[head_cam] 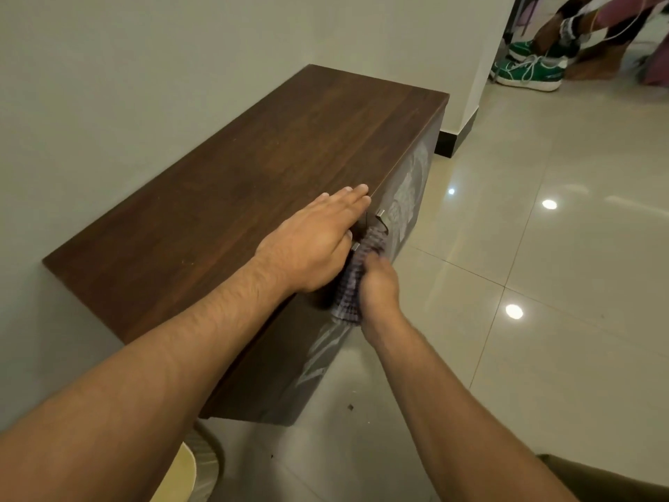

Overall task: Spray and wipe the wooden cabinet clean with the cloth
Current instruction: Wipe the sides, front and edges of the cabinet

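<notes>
Fig.: head view, looking down at a low wooden cabinet (253,197) set against the wall, its long axis running from lower left to upper right of the frame.

L hand (307,244), centre frame: lies flat on the cabinet top near its front edge, palm down, fingers (347,197) straight and together, pointing up-right along the cabinet's length. It holds nothing; I judge it is bracing me.

R hand (378,288), just right of and below the L: fingers curled shut around a bunched grey-purple cloth (356,280), pressing it against the patterned front face of the cabinet, just under the top's edge. The cloth is motion-blurred, so fold and exact contact patch are unclear. A small metal handle (380,213) sits just above the cloth, toward upper right.

Key relation: the unwiped run of front face lies up-right and down-left of the cloth, along the cabinet's long axis. The R hand is the nearer one to that face, so strokes should follow that axis, w/ the handle as the snag risk.

No spray bottle in view. Glossy tile floor (543,248) fills the right; green shoes (528,68) at upper right.
</notes>
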